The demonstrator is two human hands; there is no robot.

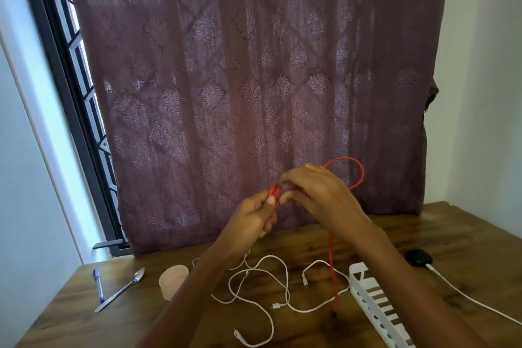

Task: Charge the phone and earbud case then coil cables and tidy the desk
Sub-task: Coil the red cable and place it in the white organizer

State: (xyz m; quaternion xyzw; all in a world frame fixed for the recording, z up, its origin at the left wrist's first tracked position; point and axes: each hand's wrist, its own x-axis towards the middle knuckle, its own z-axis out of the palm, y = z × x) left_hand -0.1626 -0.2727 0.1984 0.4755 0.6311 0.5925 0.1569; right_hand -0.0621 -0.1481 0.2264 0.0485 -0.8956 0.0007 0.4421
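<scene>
Up over the wood-grain surface (452,229), the left hand (254,215) pinches a tight bundle of thin red cable (358,175) loops. The right hand (319,192) grips the same cable, one round loop arcing beyond it. Limp white cables (285,280) sprawl below both wrists.

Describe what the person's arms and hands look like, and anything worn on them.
Both forearms are bare as far as the frame shows; no sleeves appear. The left hand and right hand carry no gloves, rings, watch or bracelet that can be seen.
</scene>
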